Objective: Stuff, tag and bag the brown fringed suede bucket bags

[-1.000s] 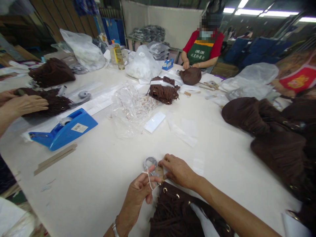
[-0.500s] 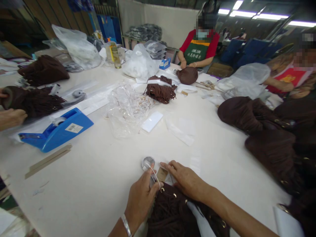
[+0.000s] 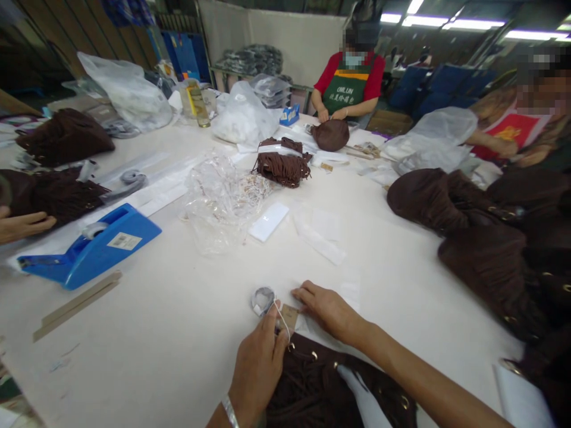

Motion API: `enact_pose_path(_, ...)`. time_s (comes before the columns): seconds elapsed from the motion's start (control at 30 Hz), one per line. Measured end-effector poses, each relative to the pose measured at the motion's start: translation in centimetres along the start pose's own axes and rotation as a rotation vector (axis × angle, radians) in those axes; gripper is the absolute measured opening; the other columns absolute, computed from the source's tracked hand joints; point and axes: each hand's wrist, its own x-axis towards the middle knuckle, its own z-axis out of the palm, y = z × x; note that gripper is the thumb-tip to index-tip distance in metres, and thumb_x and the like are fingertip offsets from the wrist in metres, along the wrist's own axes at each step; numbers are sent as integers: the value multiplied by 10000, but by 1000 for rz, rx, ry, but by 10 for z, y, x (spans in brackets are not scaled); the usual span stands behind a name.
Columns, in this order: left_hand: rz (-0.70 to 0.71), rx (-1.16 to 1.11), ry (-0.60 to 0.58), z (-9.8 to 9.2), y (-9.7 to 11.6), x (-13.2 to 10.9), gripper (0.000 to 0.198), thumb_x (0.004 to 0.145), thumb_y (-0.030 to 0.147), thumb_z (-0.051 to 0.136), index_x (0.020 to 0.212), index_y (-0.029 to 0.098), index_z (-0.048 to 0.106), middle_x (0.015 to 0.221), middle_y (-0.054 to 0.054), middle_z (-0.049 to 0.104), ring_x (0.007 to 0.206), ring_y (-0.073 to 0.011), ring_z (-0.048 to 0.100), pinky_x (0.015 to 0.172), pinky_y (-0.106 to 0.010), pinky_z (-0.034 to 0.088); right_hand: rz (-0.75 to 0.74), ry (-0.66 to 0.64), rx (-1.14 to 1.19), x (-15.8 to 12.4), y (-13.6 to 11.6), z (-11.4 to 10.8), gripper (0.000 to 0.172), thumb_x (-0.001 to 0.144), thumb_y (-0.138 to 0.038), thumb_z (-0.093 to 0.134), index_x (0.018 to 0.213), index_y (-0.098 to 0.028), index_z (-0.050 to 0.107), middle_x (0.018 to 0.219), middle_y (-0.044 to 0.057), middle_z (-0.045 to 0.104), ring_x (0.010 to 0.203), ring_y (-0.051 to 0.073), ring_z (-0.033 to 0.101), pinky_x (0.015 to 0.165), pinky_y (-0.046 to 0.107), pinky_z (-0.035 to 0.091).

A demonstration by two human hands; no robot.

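Observation:
My left hand pinches a thin white string looped by a small brown card tag. The tag lies just above the edge of a dark brown fringed bag with gold eyelets. Bent over the tag's right side is my right hand, its fingers together; its thumb and anything it grips are hidden. A grey-white wrapped ring rests beyond my left fingertips. White wrapping covers a strap running across the bag.
A blue tape dispenser and cardboard strips stand left. Ahead lie a clear plastic bag of strings, a white card stack and a fringed bundle. Brown bags pile up right. Co-workers' hands are at left and back.
The view has shifted slightly, moving the table things left. My right hand's fingers have drawn closer together beside the tag. My left hand keeps its pinch on the string.

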Motion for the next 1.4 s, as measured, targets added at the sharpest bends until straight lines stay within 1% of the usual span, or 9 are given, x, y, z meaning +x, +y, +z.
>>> enact_pose_path(0.13,-3,-41,23,2,-4,-2,486,979,345,331,1435,190,398,1466,-88,471,1358,-208,434,1130,-387,349,-106,-57,-68,-19,-4,-9,578,853,-146,597,1394,-196,402,1211,110,535,1092,234,526,933,341,442)
enact_pose_path(0.4,-70,-265,27,-1,-6,-2,464,936,350,441,1381,228,492,1397,-76,551,1300,-227,505,1104,-388,374,-152,-94,-211,-3,4,1,347,935,-221,557,1274,-186,491,1105,85,572,962,209,561,818,300,454)
enact_pose_path(0.57,-111,-378,10,1,-5,1,446,936,379,451,1352,235,523,1374,-80,571,1278,-232,522,1101,-404,372,-66,-45,-216,2,4,8,256,968,-176,478,1219,-200,526,1062,66,586,898,183,568,765,268,426)
enact_pose_path(0.8,-98,-398,19,2,-5,1,419,919,368,469,1303,238,573,1330,-78,608,1240,-236,554,1077,-386,394,48,31,-23,0,-2,10,215,955,-200,477,1153,-202,561,1051,57,586,900,182,590,772,273,443)
enact_pose_path(0.97,-143,-423,16,2,-8,-2,537,896,383,518,1410,239,451,1284,-97,635,1138,-240,620,973,-381,470,148,26,-75,-3,-21,13,311,853,-226,615,1144,-156,532,1090,97,582,1000,234,577,811,306,447)
enact_pose_path(1.13,-172,-465,59,7,-8,-3,659,842,332,574,1461,238,367,1192,-84,681,990,-216,670,894,-353,501,254,-27,-69,4,-28,17,244,825,-229,613,1056,-170,562,1030,75,613,916,216,607,751,292,435)
enact_pose_path(1.27,-151,-460,74,10,-8,-1,672,825,331,580,1455,227,370,1216,-68,665,1038,-212,650,948,-374,483,308,-38,-27,4,-33,16,124,790,-181,589,914,-190,594,964,44,618,860,186,612,728,267,425)
enact_pose_path(1.33,-142,-446,79,12,-10,0,666,825,335,577,1450,226,376,1237,-66,654,1076,-218,637,969,-387,477,296,-4,-17,2,-39,14,147,780,-142,569,914,-195,594,996,41,613,886,180,608,736,257,430)
enact_pose_path(1.4,-134,-419,76,12,-13,-2,656,834,335,565,1450,223,371,1275,-71,634,1125,-221,618,999,-393,463,305,29,-53,1,-45,14,230,775,-126,570,996,-183,587,1046,61,615,936,199,608,755,268,446)
